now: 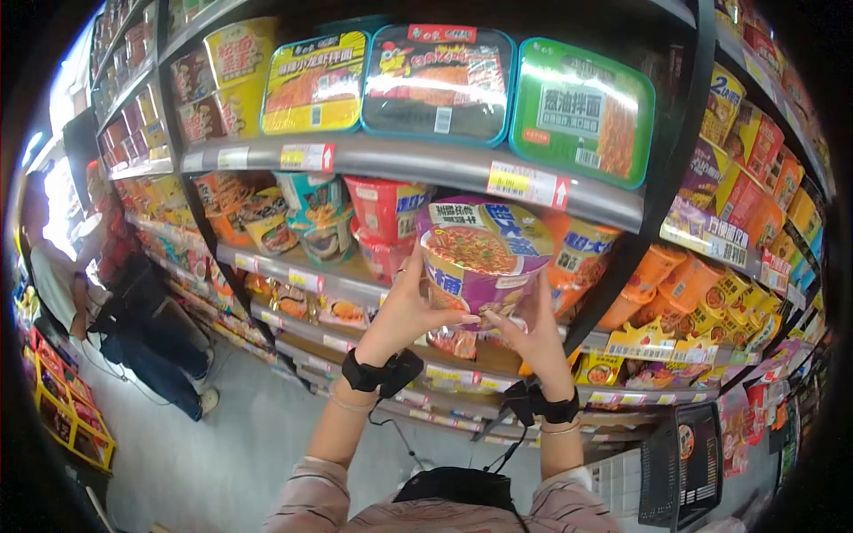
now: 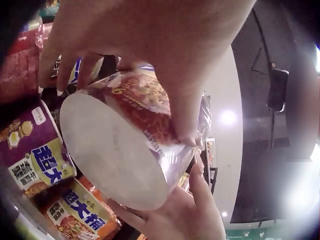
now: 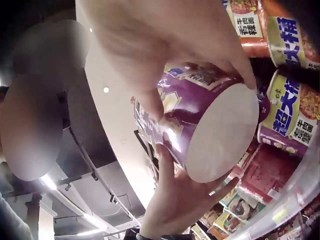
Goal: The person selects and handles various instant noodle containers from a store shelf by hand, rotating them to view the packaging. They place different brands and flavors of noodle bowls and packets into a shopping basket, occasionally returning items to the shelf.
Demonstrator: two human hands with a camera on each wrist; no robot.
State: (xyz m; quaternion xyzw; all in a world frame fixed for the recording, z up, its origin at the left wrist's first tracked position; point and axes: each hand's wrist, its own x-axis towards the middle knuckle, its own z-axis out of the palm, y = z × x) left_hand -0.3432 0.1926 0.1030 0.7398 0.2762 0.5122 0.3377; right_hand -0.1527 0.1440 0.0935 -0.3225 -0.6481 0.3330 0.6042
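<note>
A large purple instant noodle tub (image 1: 480, 244), its lid printed with a bowl of noodles, is held between both hands in front of the shelf. My left hand (image 1: 404, 311) grips its left side, thumb on the near wall. From the other side my right hand (image 1: 533, 338) grips it, and the two thumbs almost meet at the front. The lid tilts toward the head camera. Both wrist views show the white round base of the tub (image 2: 112, 150) from below, with fingers spread along its sides. Glossy clear wrap shines on the tub's wall (image 3: 175, 135).
Behind the tub, red noodle tubs (image 1: 382, 209) and an orange one (image 1: 577, 258) stand on the shelf. Boxed noodles (image 1: 440, 84) line the shelf above, over a metal edge (image 1: 400, 160) with price tags. A black basket (image 1: 680, 466) is at lower right; a person (image 1: 133, 302) stands at left.
</note>
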